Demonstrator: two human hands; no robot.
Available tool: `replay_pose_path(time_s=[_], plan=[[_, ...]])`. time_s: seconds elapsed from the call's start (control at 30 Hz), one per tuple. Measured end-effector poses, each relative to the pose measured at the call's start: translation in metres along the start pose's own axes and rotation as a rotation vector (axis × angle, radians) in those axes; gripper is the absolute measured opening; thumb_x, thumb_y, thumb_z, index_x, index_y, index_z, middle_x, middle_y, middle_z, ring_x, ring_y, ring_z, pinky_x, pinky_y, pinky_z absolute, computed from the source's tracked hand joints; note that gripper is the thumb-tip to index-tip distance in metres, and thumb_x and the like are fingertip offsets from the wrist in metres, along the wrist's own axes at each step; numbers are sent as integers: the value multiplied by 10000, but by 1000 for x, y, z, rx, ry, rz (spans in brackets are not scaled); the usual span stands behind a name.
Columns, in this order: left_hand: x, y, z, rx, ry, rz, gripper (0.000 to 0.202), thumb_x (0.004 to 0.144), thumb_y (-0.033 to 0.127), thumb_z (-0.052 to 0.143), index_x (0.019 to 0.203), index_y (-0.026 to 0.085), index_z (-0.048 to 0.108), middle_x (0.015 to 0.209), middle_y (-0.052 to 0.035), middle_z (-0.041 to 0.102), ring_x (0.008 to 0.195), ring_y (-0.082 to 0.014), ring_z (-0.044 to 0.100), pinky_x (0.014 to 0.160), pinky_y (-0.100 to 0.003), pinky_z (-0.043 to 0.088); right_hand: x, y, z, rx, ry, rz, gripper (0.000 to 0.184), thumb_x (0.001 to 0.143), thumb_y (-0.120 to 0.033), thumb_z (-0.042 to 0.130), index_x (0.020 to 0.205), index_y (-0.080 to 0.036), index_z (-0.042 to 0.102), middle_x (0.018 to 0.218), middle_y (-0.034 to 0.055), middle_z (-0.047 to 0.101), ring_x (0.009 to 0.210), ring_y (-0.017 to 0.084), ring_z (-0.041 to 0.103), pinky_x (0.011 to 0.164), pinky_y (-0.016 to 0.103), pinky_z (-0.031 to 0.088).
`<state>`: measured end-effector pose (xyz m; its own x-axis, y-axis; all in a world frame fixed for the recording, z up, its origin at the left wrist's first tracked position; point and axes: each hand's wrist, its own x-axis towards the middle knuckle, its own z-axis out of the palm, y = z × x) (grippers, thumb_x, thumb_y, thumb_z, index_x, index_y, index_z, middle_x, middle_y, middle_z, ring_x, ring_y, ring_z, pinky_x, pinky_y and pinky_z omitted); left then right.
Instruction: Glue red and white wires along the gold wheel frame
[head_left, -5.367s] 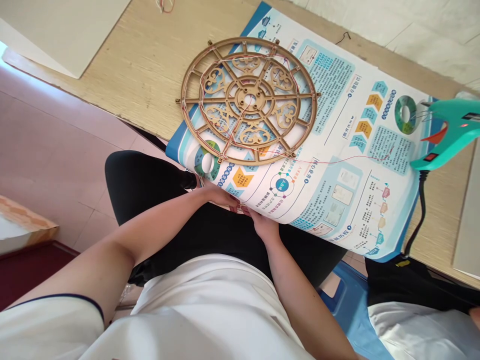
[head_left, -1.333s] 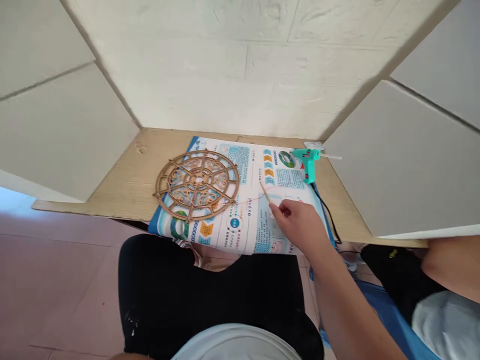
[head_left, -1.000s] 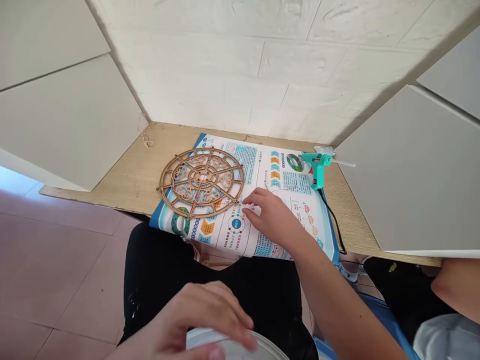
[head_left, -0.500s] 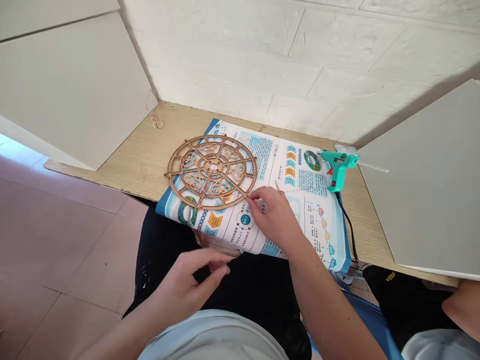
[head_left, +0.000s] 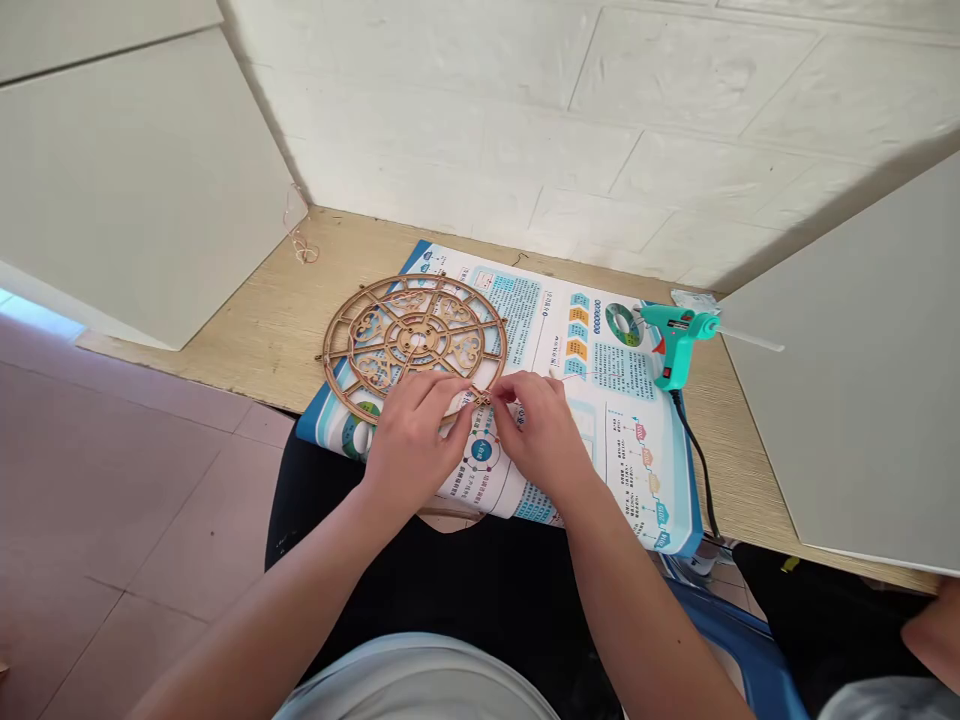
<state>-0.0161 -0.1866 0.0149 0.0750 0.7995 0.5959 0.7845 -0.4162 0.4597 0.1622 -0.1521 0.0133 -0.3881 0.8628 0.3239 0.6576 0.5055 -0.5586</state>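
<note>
Head view: a round laser-cut wooden wheel (head_left: 416, 335) lies on a printed poster (head_left: 600, 470) near the table (head_left: 360, 265) front edge. The left hand (head_left: 412, 450) curls over its lower rim, the right hand (head_left: 540, 435) closes in beside it; whether either grips, I cannot tell.

Wooden wheel (head_left: 417, 340): matt, laser-cut ply. Poster (head_left: 600, 345): glossy coated paper. Glue gun (head_left: 677, 335): smooth teal plastic.
</note>
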Motion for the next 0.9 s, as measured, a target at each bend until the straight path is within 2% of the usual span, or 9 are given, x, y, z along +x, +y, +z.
replay_pose_path(time_s=[0.13,0.23,0.33,0.43,0.53,0.77,0.9], plan=[[2,-4,6,76,-159,89,326,965,329,712,1237,156,670,1171,-116,779,1129,-299,706,1032,-492,504,-5,0,-13,-57,-54,-3,191,963,-116,487,1079,-225,592,1028,62,690,1012,238,641,972,418,433],[1,-8,9,93,-240,107,264,981,320,682,1191,162,683,1148,-108,787,1090,-302,713,1020,-504,502,-14,5,-21,-160,-2,98,288,927,-110,516,1189,-205,591,1198,141,661,1143,314,588,994,494,442],[-2,-14,9,82,-240,133,149,1012,188,585,1097,194,707,1136,-69,798,1068,-272,717,988,-475,519,-27,16,-25,-252,89,249,282,912,-112,510,1174,-176,591,1193,197,631,1112,354,567,931,531,475],[-4,-20,6,82,-230,159,183,1007,150,560,1029,222,727,1131,-51,802,1063,-272,717,978,-479,528,-37,24,-26,-271,99,321,212,931,-99,448,1046,-197,597,1017,143,643,953,296,597,809,448,507],[-6,-27,2,76,-234,170,191,1000,155,558,1020,218,738,1128,-66,802,1061,-285,722,953,-489,548,-41,21,-28,-257,60,334,221,942,-81,406,984,-197,589,961,113,651,875,251,608,722,378,499],[-8,-53,-8,-4,-222,90,190,999,175,536,958,209,718,1125,-97,796,1075,-287,733,976,-495,569,-47,1,-26,-253,-21,312,187,954,-95,454,976,-198,608,972,84,667,890,222,623,722,329,495],[-13,-54,-14,-1,-160,60,175,1006,195,542,1011,204,717,1182,-108,777,1131,-283,722,1018,-482,561,-48,7,-30,-298,-5,354,234,920,-50,433,949,-169,633,983,127,664,923,270,616,788,398,492]])
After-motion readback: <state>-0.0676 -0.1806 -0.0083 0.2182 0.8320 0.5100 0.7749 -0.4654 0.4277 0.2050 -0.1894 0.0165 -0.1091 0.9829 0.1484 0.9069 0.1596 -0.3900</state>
